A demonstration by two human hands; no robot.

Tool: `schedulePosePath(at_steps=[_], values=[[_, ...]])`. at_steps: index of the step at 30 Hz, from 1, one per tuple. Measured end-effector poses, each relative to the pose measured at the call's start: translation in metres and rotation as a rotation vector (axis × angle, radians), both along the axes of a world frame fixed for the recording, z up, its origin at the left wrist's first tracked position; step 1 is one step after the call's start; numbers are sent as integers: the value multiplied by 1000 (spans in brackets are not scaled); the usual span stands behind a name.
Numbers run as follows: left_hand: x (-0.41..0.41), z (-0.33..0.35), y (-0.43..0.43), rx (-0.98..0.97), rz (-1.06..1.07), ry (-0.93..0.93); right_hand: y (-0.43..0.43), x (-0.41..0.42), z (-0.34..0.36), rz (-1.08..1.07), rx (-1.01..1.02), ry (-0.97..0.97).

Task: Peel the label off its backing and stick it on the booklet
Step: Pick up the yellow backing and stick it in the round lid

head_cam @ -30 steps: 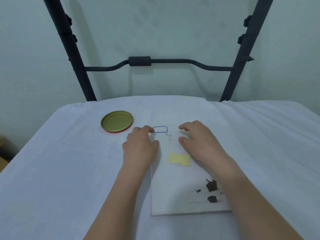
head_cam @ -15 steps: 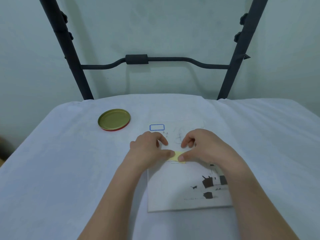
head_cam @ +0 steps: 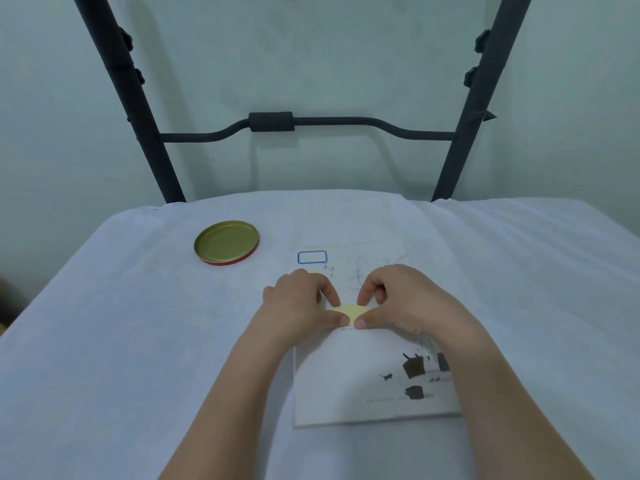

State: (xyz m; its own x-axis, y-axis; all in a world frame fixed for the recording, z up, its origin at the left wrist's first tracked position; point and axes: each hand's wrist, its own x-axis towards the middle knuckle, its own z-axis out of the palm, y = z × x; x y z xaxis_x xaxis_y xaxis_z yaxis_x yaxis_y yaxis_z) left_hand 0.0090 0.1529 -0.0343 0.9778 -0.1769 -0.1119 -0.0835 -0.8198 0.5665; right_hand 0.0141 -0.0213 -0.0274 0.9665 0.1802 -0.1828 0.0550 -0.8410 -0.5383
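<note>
A white booklet (head_cam: 360,382) with small dark drawings lies on the white cloth in front of me. A blue-bordered label (head_cam: 312,257) sits stuck at its top left corner. In the middle of the cover is a yellow backing sheet (head_cam: 352,310), bowed upward. My left hand (head_cam: 304,303) pinches its left end between thumb and forefinger. From the other side, my right hand (head_cam: 401,299) pinches the right end. Most of the yellow sheet is hidden by my fingers.
A gold round tin lid (head_cam: 227,242) with a red rim lies to the left of the booklet. A dark metal frame (head_cam: 272,122) with two slanted posts and a crossbar stands behind the table against the pale wall.
Both hands moved back from the blue label at the booklet's top to the yellow sheet in the middle and pinched it from both sides. The sheet now bows upward.
</note>
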Motion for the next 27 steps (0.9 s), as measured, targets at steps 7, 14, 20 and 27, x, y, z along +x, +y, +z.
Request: schedulePosePath(at_steps=[7, 14, 20, 27], values=[[1, -1, -1, -26, -4, 0, 0, -1, -1, 10, 39, 0], [6, -7, 1, -311, 81, -66, -3, 3, -3, -81, 256, -77], [10, -8, 3, -539, 169, -110, -2, 4, -6, -190, 528, -98], [11, -11, -2, -832, 287, -103, 2, 7, -5, -304, 913, -89]])
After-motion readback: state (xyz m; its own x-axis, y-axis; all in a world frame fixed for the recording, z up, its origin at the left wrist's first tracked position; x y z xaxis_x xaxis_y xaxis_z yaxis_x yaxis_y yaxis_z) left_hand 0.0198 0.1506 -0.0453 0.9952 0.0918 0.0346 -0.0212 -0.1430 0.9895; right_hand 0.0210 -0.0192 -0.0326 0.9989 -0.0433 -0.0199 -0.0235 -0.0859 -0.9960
